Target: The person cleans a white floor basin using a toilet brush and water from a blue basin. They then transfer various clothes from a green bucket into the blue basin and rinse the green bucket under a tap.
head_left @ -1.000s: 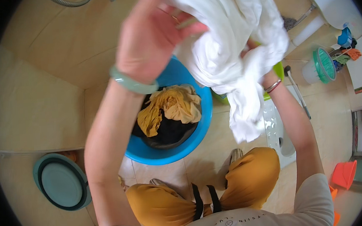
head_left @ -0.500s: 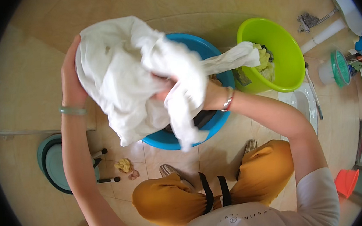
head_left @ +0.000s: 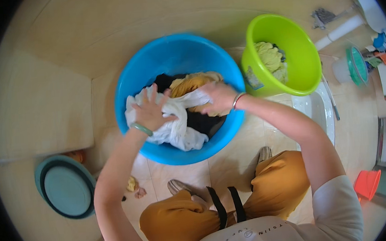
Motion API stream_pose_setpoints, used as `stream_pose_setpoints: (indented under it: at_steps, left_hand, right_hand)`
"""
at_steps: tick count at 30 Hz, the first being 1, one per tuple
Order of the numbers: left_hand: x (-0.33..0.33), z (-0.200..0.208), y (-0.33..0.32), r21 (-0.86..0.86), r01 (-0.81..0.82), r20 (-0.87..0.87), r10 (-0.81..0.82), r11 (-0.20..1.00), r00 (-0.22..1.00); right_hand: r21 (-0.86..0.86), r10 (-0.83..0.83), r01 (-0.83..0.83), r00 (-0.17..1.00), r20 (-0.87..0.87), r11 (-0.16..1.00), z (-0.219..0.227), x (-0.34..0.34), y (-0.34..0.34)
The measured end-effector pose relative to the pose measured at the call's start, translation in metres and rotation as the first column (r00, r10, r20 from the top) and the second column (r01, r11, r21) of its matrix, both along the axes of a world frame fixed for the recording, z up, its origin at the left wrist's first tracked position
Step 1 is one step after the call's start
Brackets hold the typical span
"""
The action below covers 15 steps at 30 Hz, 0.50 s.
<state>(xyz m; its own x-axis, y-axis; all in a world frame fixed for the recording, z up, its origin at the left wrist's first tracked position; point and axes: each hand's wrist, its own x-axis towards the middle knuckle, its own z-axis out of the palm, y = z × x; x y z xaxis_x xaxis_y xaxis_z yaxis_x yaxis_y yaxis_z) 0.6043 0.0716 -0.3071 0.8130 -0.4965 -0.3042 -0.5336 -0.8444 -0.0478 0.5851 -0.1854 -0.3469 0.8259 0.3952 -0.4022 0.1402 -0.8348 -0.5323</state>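
Observation:
In the blue tub (head_left: 176, 56) in front of me lies a white garment (head_left: 186, 133), bunched on top of other clothes. My left hand (head_left: 152, 112), a green bangle at its wrist, is spread open with its palm over the white cloth. At the tub's right side my right hand (head_left: 219, 96) has its fingers closed around a narrow end of the same garment, stretched across the pile. Mustard-yellow clothing (head_left: 188, 83) and black clothing (head_left: 204, 123) show beside and beneath the white cloth.
A lime-green bucket (head_left: 298, 48) holding pale yellow cloth (head_left: 269, 56) stands right of the tub. Beyond are a white squat toilet (head_left: 313, 104) and a lined bin (head_left: 356, 67). Lower left sits a teal basin (head_left: 67, 190); a red container (head_left: 368, 183) is far right.
The white garment, held up over the tub before, is now down inside it. Both hands have lowered; the left has moved right and opened from its hold. The tub's contents have come into view.

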Motion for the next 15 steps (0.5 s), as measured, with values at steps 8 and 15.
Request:
stream_pose_setpoints:
  at_steps: [8, 15]
  left_hand:
    - [0.004, -0.043, -0.028, 0.195, 0.247, -0.569, -0.095, 0.949, 0.817]
    - [0.011, 0.023, -0.094, -0.162, 0.192, -0.367, -0.24, 0.968, 0.899]
  right_hand:
    - [0.464, 0.004, -0.039, 0.997, 0.077, 0.885, 0.045, -0.011, -0.028]
    - [0.019, -0.369, 0.413, 0.79, 0.489, 0.91, 0.052, 0.035, -0.207]
